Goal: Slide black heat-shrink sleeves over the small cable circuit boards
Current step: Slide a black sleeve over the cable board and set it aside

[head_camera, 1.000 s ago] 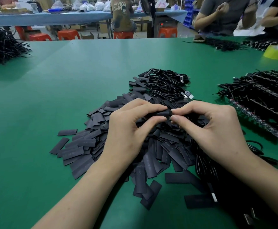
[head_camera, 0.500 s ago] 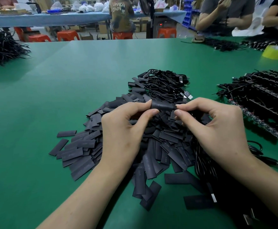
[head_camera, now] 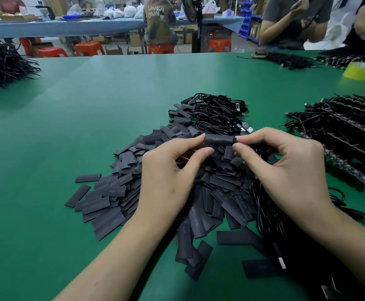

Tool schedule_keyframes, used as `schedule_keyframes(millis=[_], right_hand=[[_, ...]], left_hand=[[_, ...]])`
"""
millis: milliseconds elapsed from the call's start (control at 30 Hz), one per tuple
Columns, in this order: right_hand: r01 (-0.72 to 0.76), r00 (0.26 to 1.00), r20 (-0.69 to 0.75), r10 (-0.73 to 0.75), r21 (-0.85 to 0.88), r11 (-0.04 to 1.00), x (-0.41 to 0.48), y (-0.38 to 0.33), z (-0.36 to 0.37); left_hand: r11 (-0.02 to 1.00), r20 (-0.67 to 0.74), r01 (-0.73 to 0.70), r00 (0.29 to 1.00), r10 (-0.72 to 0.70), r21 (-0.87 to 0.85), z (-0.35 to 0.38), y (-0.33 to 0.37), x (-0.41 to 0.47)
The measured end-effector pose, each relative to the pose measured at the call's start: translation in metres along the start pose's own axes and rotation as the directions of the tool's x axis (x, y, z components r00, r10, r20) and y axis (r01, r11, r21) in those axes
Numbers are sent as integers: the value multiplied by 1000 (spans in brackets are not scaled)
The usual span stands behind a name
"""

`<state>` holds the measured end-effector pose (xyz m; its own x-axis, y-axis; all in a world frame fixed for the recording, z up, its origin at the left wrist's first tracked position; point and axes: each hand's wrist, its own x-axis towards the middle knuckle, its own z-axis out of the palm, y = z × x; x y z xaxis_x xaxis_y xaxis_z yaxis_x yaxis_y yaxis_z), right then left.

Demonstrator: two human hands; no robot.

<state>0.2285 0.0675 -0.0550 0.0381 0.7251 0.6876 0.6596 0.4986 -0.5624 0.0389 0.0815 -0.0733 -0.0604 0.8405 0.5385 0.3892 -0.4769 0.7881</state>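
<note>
A black heat-shrink sleeve (head_camera: 219,140) is held level above the pile, rounded as if something fills it; the circuit board itself is hidden. My left hand (head_camera: 168,177) pinches its left end between thumb and forefinger. My right hand (head_camera: 285,170) pinches the right end, where a cable leaves toward my right. Below both hands lies a large heap of flat black sleeves (head_camera: 120,192) on the green table (head_camera: 90,118).
A tangle of black cables with USB plugs (head_camera: 218,114) lies behind the heap. Rows of cable boards (head_camera: 346,135) fill the right side, more cables (head_camera: 270,216) run under my right wrist. A yellow tape roll (head_camera: 361,70) and a cable bundle (head_camera: 1,61) sit far off. People work across the table.
Both hands have lifted the sleeve a little up and away from the pile. The sleeve now shows at full length between my fingertips, which have moved apart to its two ends.
</note>
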Motion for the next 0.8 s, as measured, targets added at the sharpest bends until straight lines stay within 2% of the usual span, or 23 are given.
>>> schedule_keyframes(millis=[133,233,333,500,600,667,800], right_hand=[[-37,999,-20,37,-22,999,9,5,-6],[-55,998,-9,54,-106,993,26,5,-11],[-16,996,80,40,-286,958,61,5,-2],[29,981,181,64,-471,882,157,19,48],[25,932,312,182,-557,830,188,28,72],[5,901,361,241,-565,825,190,32,75],[53,913,372,164,-508,860,155,28,48]], left_hand=[[996,39,-31,999,28,78,0,-2,-1],[991,61,-62,997,55,120,-1,-3,-1],[990,75,-75,995,66,120,-1,-3,-1],[993,113,-73,992,61,98,-1,-2,-2],[993,132,-71,990,58,93,-2,-1,-3],[993,129,-72,990,60,93,-3,-2,-3],[996,125,-63,991,54,68,-3,-3,-3]])
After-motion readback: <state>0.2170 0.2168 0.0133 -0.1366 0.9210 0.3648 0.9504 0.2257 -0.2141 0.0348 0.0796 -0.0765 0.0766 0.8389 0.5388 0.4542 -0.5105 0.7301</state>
